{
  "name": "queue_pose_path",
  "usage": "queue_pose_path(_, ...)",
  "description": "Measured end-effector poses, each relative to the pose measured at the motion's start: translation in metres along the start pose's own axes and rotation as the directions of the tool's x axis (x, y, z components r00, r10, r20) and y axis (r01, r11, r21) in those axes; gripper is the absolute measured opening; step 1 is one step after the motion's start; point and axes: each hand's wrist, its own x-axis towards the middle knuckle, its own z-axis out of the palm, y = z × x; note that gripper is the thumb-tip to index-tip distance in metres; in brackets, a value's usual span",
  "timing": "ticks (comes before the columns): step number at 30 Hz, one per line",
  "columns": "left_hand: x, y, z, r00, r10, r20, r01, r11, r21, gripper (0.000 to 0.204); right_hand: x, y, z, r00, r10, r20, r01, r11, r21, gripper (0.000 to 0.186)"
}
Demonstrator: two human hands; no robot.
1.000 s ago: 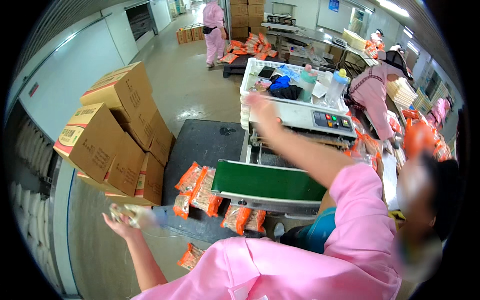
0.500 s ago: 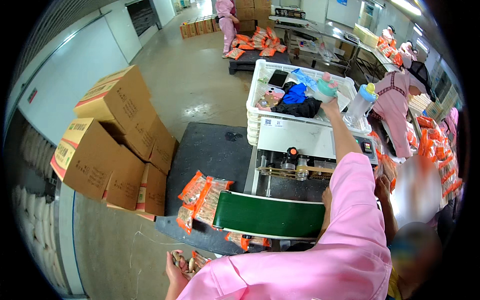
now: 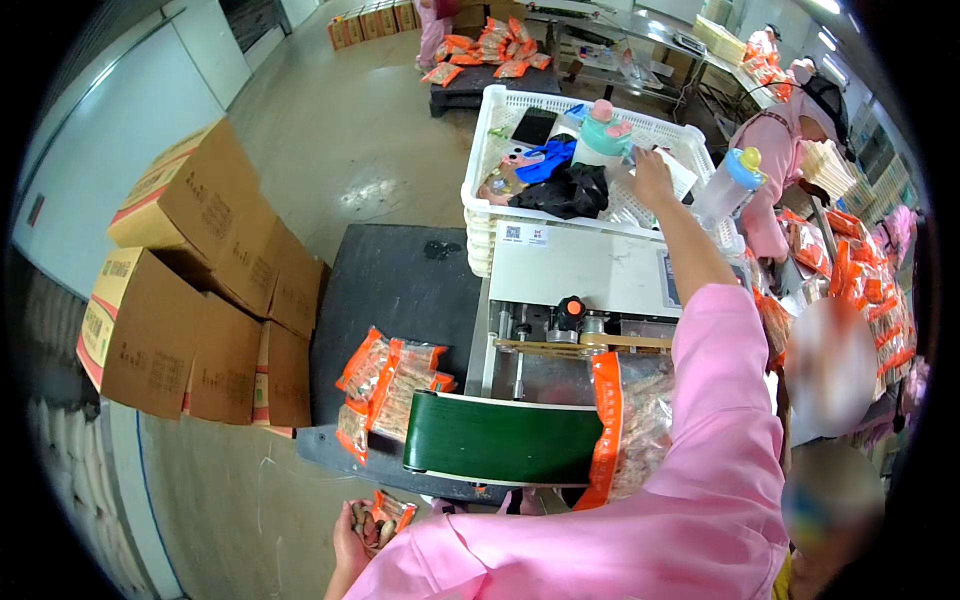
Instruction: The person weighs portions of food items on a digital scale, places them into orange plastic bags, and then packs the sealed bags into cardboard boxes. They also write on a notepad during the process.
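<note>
My right hand reaches into the white plastic basket, beside a bottle with a green and pink lid. Its fingers look loosely extended toward the bottle, and a small bluish piece shows between them. Low in the picture, my left hand is cupped around several small brownish, elongated pieces whose kind I cannot make out. An orange-edged clear packet lies just beyond them. A larger orange-edged food packet is on the right end of the green conveyor belt, partly behind my right sleeve.
Under the basket is a sealing machine. More packets lie on a black platform. Cardboard boxes are stacked at left. A blue-lidded bottle stands by the basket. A co-worker in pink bends over packets at right.
The green-lidded bottle has shifted left in the basket, and my right hand has come away from it. A packet has appeared on the belt's right end. The whole view has shifted slightly.
</note>
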Motion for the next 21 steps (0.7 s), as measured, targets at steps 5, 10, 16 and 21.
queue_pose_path(5, -0.014, 0.001, -0.005, 0.998, -0.059, -0.024, 0.060, 0.997, 0.050, 0.041, 0.002, 0.014, 0.052, 0.993, 0.013, 0.115, 0.030, 0.930, -0.365, 0.032)
queue_pose_path(10, -0.027, -0.009, -0.016, 1.000, -0.015, -0.018, 0.016, 0.999, 0.047, 0.040, 0.007, 0.026, 0.040, 0.992, 0.072, 0.105, -0.041, 0.961, -0.274, 0.029)
queue_pose_path(16, -0.021, -0.006, 0.004, 0.997, 0.078, -0.019, -0.073, 0.980, 0.184, 0.017, 0.011, -0.008, -0.055, 0.910, 0.308, -0.278, -0.264, 0.947, 0.182, 0.020)
queue_pose_path(21, 0.008, 0.021, 0.015, 0.758, 0.341, 0.557, -0.609, 0.676, 0.415, 0.019, -0.071, -0.061, -0.181, 0.730, 0.464, -0.503, -0.249, 0.865, 0.437, 0.022)
